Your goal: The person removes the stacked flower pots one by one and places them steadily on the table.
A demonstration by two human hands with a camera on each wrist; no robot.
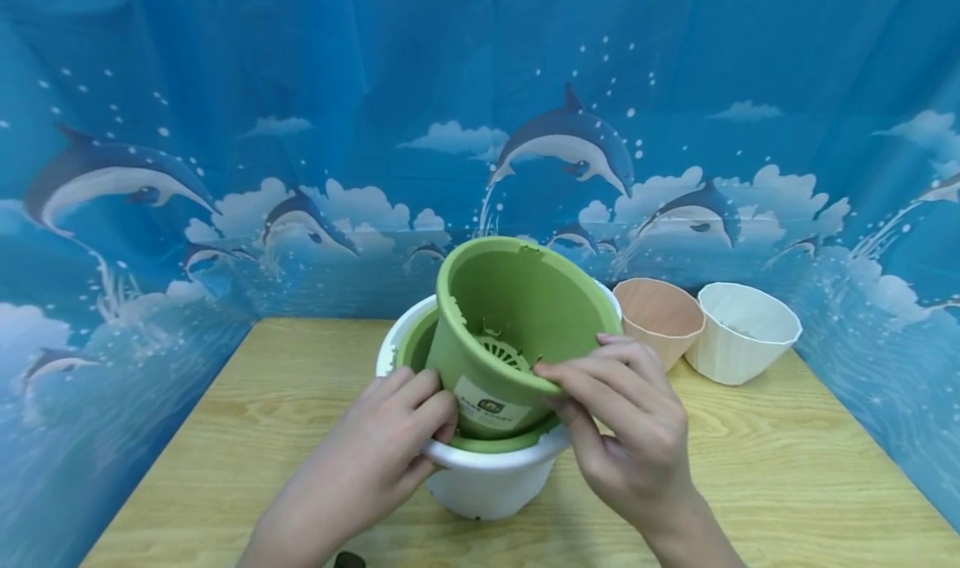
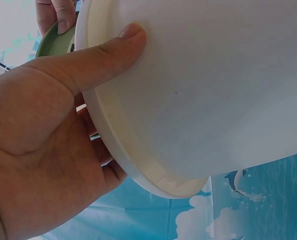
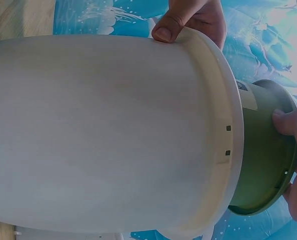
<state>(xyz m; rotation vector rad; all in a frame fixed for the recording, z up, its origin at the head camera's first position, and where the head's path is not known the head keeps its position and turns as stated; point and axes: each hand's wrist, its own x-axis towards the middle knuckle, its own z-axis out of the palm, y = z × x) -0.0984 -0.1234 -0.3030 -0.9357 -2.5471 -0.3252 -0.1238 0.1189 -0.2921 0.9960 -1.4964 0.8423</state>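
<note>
Left hand [image 1: 405, 422] is gripping a white flowerpot [image 1: 491, 489] at eight o'clock, right hand [image 1: 633, 418] pinching a tilted green flowerpot [image 1: 536, 306] at five.

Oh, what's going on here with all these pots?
A person is handling nested pots. The left hand grips the rim of the large white pot, while the right hand holds the rim of a tilted green pot that sits partly inside it. Another green rim shows inside the white one. A peach pot and a faceted white pot stand farther back.
</note>
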